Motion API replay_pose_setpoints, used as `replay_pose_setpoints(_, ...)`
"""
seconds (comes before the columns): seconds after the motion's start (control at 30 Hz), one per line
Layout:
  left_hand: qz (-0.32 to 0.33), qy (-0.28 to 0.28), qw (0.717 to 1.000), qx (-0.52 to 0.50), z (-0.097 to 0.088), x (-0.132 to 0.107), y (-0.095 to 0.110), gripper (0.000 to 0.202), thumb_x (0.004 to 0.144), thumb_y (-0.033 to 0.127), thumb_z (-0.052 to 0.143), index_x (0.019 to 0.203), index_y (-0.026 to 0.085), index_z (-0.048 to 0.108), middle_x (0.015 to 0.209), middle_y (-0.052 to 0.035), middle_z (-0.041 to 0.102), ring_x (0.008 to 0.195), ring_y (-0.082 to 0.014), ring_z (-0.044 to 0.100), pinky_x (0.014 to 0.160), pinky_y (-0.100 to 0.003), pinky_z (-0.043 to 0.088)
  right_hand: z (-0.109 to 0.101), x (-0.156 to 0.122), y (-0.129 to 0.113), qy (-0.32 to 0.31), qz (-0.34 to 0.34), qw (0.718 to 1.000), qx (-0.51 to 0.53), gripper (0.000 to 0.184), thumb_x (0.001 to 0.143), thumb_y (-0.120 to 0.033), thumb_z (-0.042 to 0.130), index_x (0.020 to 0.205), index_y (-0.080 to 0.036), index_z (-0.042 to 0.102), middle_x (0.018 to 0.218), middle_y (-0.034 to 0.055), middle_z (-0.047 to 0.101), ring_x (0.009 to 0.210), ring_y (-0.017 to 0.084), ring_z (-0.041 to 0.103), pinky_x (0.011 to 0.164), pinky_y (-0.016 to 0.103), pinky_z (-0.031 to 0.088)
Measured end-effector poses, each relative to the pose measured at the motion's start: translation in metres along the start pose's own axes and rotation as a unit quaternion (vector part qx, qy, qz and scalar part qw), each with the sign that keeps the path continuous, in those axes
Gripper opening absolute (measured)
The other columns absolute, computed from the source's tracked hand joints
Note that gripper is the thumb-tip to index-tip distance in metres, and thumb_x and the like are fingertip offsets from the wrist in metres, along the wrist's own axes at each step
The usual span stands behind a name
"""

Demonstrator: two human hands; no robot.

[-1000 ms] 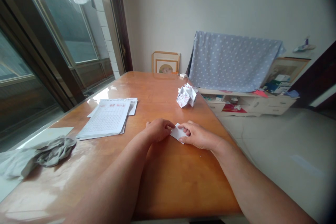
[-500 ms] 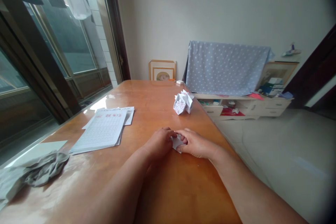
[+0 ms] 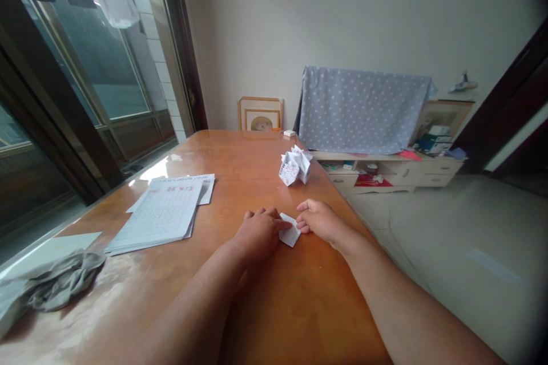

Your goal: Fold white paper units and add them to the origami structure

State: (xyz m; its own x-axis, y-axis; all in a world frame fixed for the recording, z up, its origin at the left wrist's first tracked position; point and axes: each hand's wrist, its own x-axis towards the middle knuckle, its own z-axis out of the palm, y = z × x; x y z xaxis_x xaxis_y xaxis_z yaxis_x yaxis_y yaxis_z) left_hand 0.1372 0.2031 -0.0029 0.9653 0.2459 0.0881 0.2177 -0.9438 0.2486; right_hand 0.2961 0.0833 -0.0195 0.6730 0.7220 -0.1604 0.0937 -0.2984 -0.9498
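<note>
A small folded piece of white paper (image 3: 290,235) lies on the brown wooden table between my hands. My left hand (image 3: 259,232) rests at its left side, with the thumb pressing on the paper and the fingers bent over its edge. At the right edge is my right hand (image 3: 319,221), its fingers apart and loosely curved, the lower fingertips touching or very near the paper. Beyond the hands stands a cluster of folded paper pieces (image 3: 295,165), white with red and dark print.
A stack of printed sheets (image 3: 156,211) lies on the table (image 3: 240,182) to the left. Nearer on that side are a grey cloth (image 3: 66,282) and a pale sheet (image 3: 79,240). A small white box (image 3: 289,133) sits at the far edge. The table's right edge runs beside my right arm.
My right hand has loosened and drawn back to the right, uncovering more of the folded paper. My left hand stays on it. The view has shifted slightly.
</note>
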Motion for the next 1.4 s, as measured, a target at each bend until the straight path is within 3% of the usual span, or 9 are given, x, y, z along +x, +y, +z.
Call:
replay_pose_setpoints(0.23,0.001,-0.002,1.0,-0.005,0.0,0.0,-0.002,0.05,0.088,0.015,0.046,0.119,0.046,0.07,0.118,-0.005,0.063,0.106,-0.0275,0.055,0.09,-0.044,0.036,-0.008,0.0,-0.001,0.037,-0.024,0.999,-0.001,0.018,0.081,-0.016,0.055,0.098,-0.019,0.056,0.08,0.0065,0.07,0.066,0.018,0.068,0.063,0.03,0.056)
replay_pose_setpoints(0.4,-0.002,-0.002,1.0,-0.011,0.0,0.0,-0.002,0.046,0.09,0.019,0.047,0.12,0.044,0.07,0.12,-0.0051,0.063,0.107,-0.0275,0.054,0.09,-0.044,0.036,-0.001,0.0,0.003,-0.013,-0.033,0.999,-0.004,0.02,0.08,-0.018,0.057,0.1,-0.019,0.057,0.077,0.0042,0.069,0.067,0.017,0.067,0.064,0.029,0.055)
replay_pose_setpoints(0.57,-0.008,0.011,1.0,-0.016,0.006,0.001,-0.005,0.048,0.086,0.014,0.046,0.12,0.04,0.069,0.117,-0.0052,0.062,0.107,-0.027,0.057,0.091,-0.043,0.039,-0.002,0.006,0.016,0.03,-0.131,0.977,-0.164,0.029,0.078,-0.033,0.067,0.103,-0.019,0.063,0.087,0.0042,0.068,0.078,0.019,0.065,0.069,0.029,0.05)
replay_pose_setpoints(0.7,-0.079,0.053,0.995,-0.03,0.012,0.003,-0.013,0.038,0.081,0.021,0.055,0.117,0.027,0.065,0.117,-0.0081,0.06,0.104,-0.0268,0.058,0.084,-0.037,0.044,-0.006,0.007,0.023,0.015,-0.181,0.943,-0.28,0.021,0.076,-0.036,0.07,0.09,-0.021,0.067,0.089,0.003,0.068,0.077,0.016,0.06,0.067,0.027,0.044)
replay_pose_setpoints(0.83,-0.144,0.054,0.988,-0.032,0.013,0.005,-0.022,0.02,0.08,0.029,0.059,0.098,0.023,0.065,0.107,-0.0089,0.062,0.099,-0.0272,0.059,0.079,-0.035,0.046,-0.005,0.005,0.023,-0.005,-0.148,0.958,-0.243,0.012,0.075,-0.031,0.068,0.079,-0.021,0.065,0.074,-0.0006,0.065,0.066,0.014,0.054,0.058,0.024,0.037)
replay_pose_setpoints(1.03,-0.147,0.073,0.981,-0.103,0.008,0.006,-0.022,0.014,0.08,0.03,0.058,0.087,0.022,0.067,0.099,-0.0085,0.064,0.09,-0.0242,0.061,0.076,-0.032,0.046,-0.004,-0.004,0.008,-0.033,-0.14,0.981,-0.134,0.016,0.075,-0.034,0.067,0.071,-0.019,0.06,0.067,-0.0026,0.058,0.064,0.013,0.049,0.059,0.024,0.036)
replay_pose_setpoints(1.13,-0.174,0.063,0.958,-0.221,0.0,0.002,-0.018,0.018,0.081,0.035,0.06,0.09,0.021,0.066,0.091,-0.0058,0.067,0.08,-0.0209,0.061,0.068,-0.029,0.045,-0.006,-0.009,-0.001,-0.046,-0.153,0.984,-0.085,0.02,0.076,-0.036,0.066,0.073,-0.019,0.058,0.069,-0.0035,0.056,0.065,0.013,0.048,0.062,0.025,0.037)
replay_pose_setpoints(1.23,-0.192,0.061,0.911,-0.36,-0.006,-0.003,-0.014,0.023,0.08,0.038,0.063,0.091,0.019,0.065,0.079,-0.0016,0.065,0.069,-0.0164,0.057,0.061,-0.026,0.041,-0.007,-0.01,-0.005,-0.04,-0.172,0.983,-0.054,0.022,0.08,-0.04,0.065,0.077,-0.019,0.057,0.072,-0.0034,0.056,0.068,0.013,0.048,0.065,0.025,0.039)
replay_pose_setpoints(1.4,-0.139,0.12,0.857,-0.481,-0.01,-0.005,-0.01,0.023,0.079,0.039,0.066,0.082,0.017,0.061,0.075,0.0013,0.06,0.066,-0.0124,0.053,0.063,-0.024,0.041,-0.006,-0.01,-0.007,-0.042,-0.199,0.979,0.0,0.027,0.081,-0.041,0.071,0.095,-0.019,0.063,0.092,0.0009,0.065,0.084,0.016,0.058,0.079,0.029,0.046)
